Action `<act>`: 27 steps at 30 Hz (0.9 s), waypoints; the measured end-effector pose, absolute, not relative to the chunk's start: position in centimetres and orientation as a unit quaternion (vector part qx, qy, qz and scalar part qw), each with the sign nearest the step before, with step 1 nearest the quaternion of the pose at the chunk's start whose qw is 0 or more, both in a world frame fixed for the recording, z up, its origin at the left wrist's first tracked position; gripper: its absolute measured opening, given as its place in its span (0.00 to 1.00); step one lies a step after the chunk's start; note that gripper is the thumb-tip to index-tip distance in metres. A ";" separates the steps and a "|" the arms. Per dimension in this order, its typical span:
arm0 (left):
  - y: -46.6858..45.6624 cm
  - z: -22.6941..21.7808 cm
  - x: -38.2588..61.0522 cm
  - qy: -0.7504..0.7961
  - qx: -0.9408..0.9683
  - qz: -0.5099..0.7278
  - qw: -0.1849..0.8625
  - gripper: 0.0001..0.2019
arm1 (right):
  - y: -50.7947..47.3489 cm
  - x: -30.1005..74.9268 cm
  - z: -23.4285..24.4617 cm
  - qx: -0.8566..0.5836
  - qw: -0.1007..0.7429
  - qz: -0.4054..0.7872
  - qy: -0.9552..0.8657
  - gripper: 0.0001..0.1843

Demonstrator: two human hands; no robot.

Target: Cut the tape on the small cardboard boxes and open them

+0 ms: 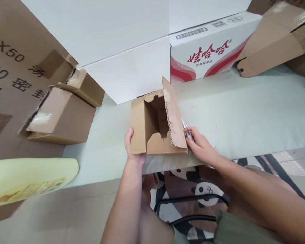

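Observation:
A small open brown cardboard box [155,122] with torn flaps stands on the pale green table [244,112] near its front edge. My left hand [132,149] grips the box's lower left side, thumb up along the outside. My right hand [199,145] rests at the box's right flap, fingers closed around a thin silvery tool [186,130] that lies against the flap; I cannot make out what the tool is.
Two brown cardboard boxes [63,115] sit at the left. A big white box [127,71] and a white-and-red printed carton [213,51] stand behind. More folded cardboard [274,44] lies at the far right. A yellow package [27,179] is at the lower left.

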State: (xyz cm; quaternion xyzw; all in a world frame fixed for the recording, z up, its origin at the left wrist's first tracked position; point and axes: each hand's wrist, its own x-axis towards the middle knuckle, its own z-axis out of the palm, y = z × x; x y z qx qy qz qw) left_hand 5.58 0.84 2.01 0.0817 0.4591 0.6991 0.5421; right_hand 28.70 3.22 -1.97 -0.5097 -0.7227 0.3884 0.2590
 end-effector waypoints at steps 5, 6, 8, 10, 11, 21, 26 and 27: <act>0.8 2.0 5.6 0.457 0.092 0.703 0.537 0.15 | 3.2 28.7 -2.0 -0.507 0.261 0.389 -0.724 0.14; 0.8 2.0 5.6 0.458 0.091 0.701 0.539 0.15 | 3.2 28.7 -2.0 -0.507 0.261 0.388 -0.724 0.13; 0.8 2.1 5.6 0.459 0.084 0.700 0.541 0.15 | 3.2 28.8 -2.0 -0.508 0.258 0.389 -0.724 0.13; 0.8 2.1 5.6 0.459 0.076 0.699 0.544 0.16 | 3.2 28.8 -2.1 -0.509 0.255 0.391 -0.723 0.13; 0.8 2.1 5.6 0.459 0.073 0.699 0.543 0.16 | 3.2 28.9 -2.2 -0.509 0.255 0.392 -0.723 0.13; 0.7 2.1 5.7 0.462 0.085 0.696 0.543 0.17 | 3.2 28.7 -2.1 -0.509 0.254 0.388 -0.725 0.13; 0.8 2.0 5.7 0.465 0.089 0.695 0.541 0.16 | 3.2 28.7 -1.9 -0.511 0.253 0.382 -0.727 0.13; 0.8 1.9 5.7 0.466 0.089 0.694 0.542 0.16 | 3.2 28.7 -1.9 -0.511 0.253 0.380 -0.728 0.13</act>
